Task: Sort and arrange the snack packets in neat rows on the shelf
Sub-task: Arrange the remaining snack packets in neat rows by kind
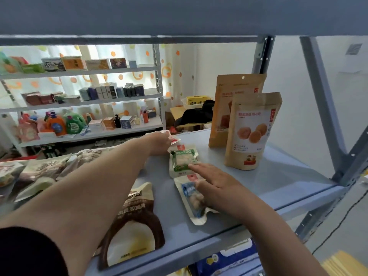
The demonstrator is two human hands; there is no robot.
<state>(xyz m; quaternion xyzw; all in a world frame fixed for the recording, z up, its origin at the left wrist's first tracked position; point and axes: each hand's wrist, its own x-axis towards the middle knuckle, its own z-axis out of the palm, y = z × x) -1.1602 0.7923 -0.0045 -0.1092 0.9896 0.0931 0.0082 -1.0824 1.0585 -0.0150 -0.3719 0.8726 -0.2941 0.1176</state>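
Blue shelf (274, 176); left hand (159, 145), fingers unseen, at blurred red packet (173, 139).

Your left hand (159, 143), at the far edge of the shelf (278, 176), hides most of a red-and-white packet (174, 140). Your fingers there face away, so the grip cannot be told. Your right hand (216, 186) covers part of the blue packet (189, 198) near the front edge. Your left forearm (89, 186) masks the left side of the brown-and-white bag (137, 226). The front kraft pouch (253, 134) blocks the lower part of the rear kraft pouch (233, 100). The packet pile (41, 170) at the left end is blurred and cut off by the picture's edge.
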